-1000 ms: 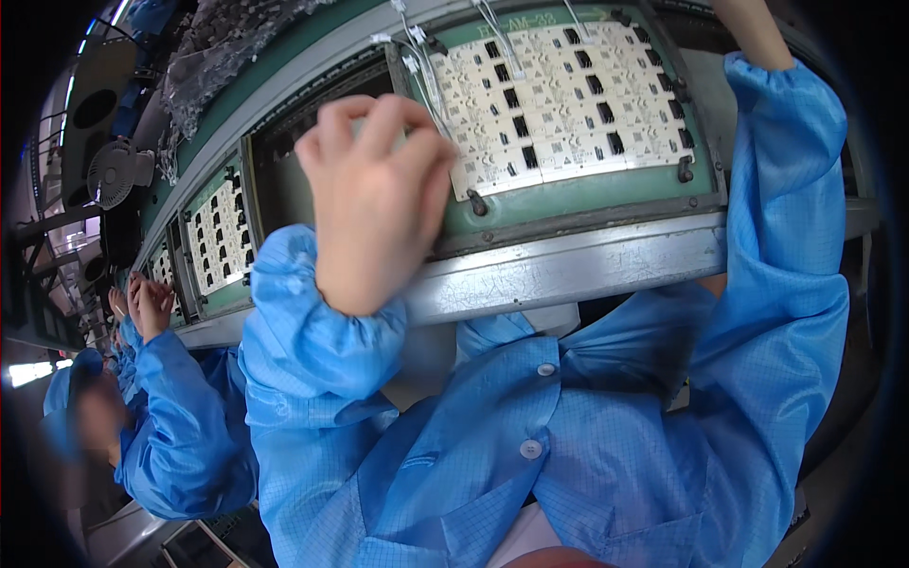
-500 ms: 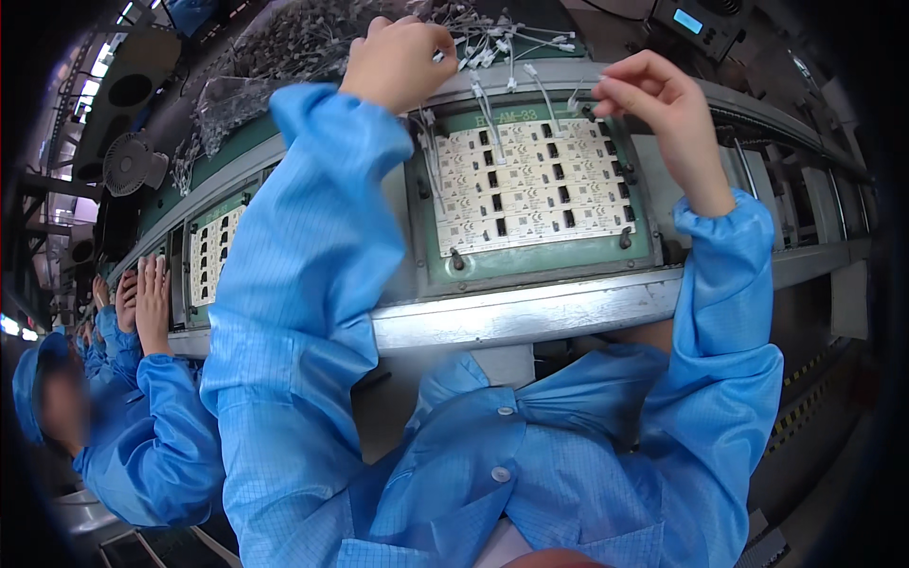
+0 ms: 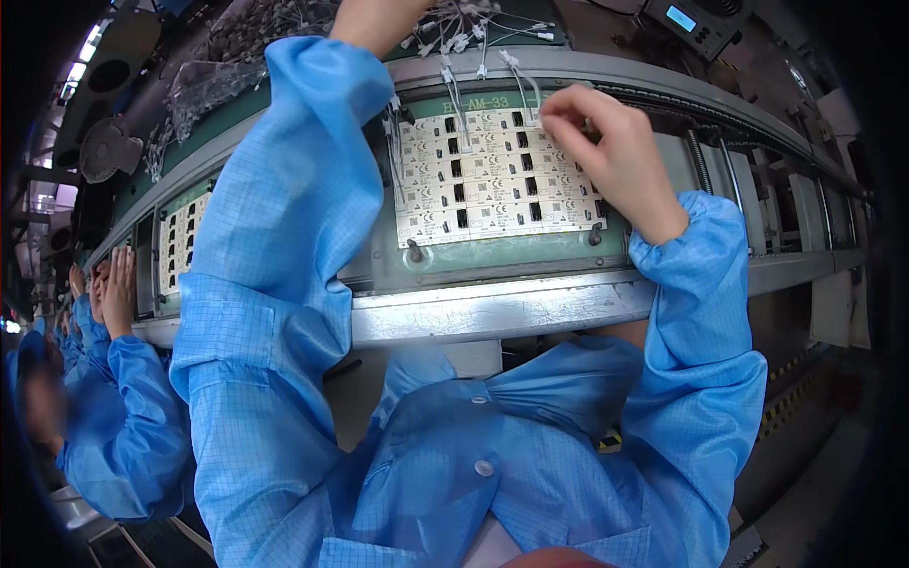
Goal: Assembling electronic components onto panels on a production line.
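A panel of white circuit boards (image 3: pixel 492 175) with rows of black parts sits in a green fixture (image 3: pixel 445 260) in front of me. Several white wires with small connectors (image 3: pixel 454 90) rise from its upper part and left side. My right hand (image 3: pixel 611 142) is over the panel's upper right, fingertips pinched together beside a wire's end (image 3: pixel 536 102); whatever is between them is too small to make out. My left hand (image 3: pixel 379 19) is at the top edge, next to a heap of white-tipped wires (image 3: pixel 464 33), its fingers out of the picture.
A metal rail (image 3: pixel 511 312) runs along the near side. To the left, a co-worker's hands (image 3: pixel 115 289) are beside another board panel (image 3: pixel 183 246). Clear plastic bags (image 3: pixel 213 90) and a small fan (image 3: pixel 111 150) are at the far left; a device with a lit screen (image 3: pixel 682 19) is at the far right.
My right hand has moved left and down, from beyond the fixture's far right corner to over the panel. My left hand has moved farther away, partly out of the picture. The view has shifted slightly.
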The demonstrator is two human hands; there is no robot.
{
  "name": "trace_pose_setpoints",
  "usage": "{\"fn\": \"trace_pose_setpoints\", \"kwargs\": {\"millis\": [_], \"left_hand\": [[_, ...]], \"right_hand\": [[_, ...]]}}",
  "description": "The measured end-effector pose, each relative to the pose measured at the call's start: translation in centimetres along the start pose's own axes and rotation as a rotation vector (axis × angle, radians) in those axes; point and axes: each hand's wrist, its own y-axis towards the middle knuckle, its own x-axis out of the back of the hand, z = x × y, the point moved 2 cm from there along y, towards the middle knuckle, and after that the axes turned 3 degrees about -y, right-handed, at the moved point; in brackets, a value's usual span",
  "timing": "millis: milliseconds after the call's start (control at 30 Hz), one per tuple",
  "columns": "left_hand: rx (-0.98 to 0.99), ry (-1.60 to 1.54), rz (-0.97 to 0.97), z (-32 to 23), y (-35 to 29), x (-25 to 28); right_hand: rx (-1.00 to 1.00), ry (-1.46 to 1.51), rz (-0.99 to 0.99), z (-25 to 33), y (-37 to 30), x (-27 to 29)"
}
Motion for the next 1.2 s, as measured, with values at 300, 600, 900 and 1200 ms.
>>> {"fn": "trace_pose_setpoints", "kwargs": {"millis": [300, 600, 900, 1200], "left_hand": [[0.603, -0.699, -0.069, -2.6, -4.4, 5.2], [0.044, -0.265, -0.101, -4.0, 2.4, 6.0], [-0.202, -0.137, 0.193, -6.7, -8.0, 5.2], [-0.185, -0.425, 0.293, -10.8, -15.5, 7.5]], "right_hand": [[0.128, -0.176, 0.031, -0.5, -0.1, -0.7], [0.160, -0.415, 0.078, 0.1, -0.7, 0.7], [0.490, -0.407, 0.019, 4.8, 0.1, 2.1], [0.940, -0.822, -0.386, 8.4, -0.1, -0.1]]}}
